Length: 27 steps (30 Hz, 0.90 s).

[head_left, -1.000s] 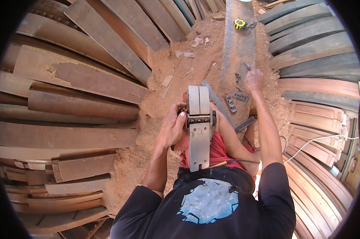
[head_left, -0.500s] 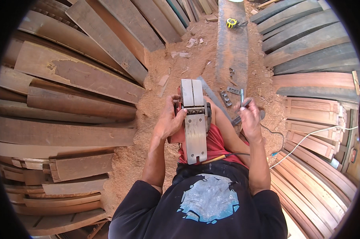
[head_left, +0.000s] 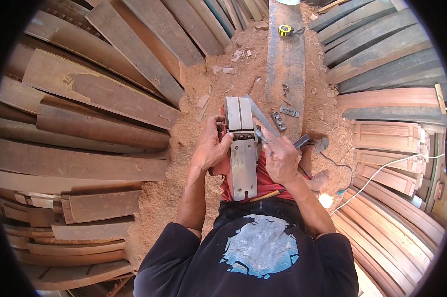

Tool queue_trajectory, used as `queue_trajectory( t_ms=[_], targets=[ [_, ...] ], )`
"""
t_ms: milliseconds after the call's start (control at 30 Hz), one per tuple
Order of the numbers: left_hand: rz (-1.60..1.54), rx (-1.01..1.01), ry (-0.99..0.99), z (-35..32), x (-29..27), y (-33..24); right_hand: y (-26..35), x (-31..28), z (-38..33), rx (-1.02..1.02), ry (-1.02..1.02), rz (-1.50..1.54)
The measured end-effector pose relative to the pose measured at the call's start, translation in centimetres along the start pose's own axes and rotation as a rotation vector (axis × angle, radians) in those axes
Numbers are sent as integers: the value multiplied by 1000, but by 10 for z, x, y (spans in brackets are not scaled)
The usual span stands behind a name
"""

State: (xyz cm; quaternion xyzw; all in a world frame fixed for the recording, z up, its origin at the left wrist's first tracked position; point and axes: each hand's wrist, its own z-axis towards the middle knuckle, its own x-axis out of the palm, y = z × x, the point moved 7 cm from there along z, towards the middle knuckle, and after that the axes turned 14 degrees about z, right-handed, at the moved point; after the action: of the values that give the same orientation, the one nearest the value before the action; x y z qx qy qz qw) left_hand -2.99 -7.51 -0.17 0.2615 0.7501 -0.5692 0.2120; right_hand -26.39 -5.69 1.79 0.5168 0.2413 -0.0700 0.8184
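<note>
An electric hand planer (head_left: 243,166) is held sole-up above my lap, its two pale metal sole plates facing up. Between the plates, the cutter drum with its row of bolts shows. My left hand (head_left: 212,148) is closed round the planer's left side, the thumb lying near the drum. In my closed right hand (head_left: 281,157) is a slim metal-tipped tool (head_left: 261,135), probably a wrench; its tip is at the right side of the drum. Fingers hide most of that tool. A dark block-shaped piece (head_left: 301,141) shows just beyond the right hand; whether I hold it is unclear.
Ahead lies a long plank (head_left: 286,69) bearing a yellow tape measure (head_left: 285,30). Near its close end are two metal pieces with holes (head_left: 278,121) and a flat metal bar (head_left: 261,115). Sawdust covers the floor. Stacked boards (head_left: 100,123) line both sides; a white cable (head_left: 381,171) runs at right.
My right hand has moved left and down, bringing the slim tool to the planer's drum. The bare leg beside the planer has shifted, and a foot now shows at right. My left hand keeps its hold.
</note>
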Motion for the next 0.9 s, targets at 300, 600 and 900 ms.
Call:
queue_trajectory(
  t_ms=[300,600,900],
  targets=[
    [39,-12,-2,0,-2,-3,-2,7,2,28,22,-7],
    [42,12,-12,-1,-5,-8,-8,10,8,71,27,-49],
    [51,-5,0,-1,-4,-10,-5,10,8,76,6,-13]
  ],
)
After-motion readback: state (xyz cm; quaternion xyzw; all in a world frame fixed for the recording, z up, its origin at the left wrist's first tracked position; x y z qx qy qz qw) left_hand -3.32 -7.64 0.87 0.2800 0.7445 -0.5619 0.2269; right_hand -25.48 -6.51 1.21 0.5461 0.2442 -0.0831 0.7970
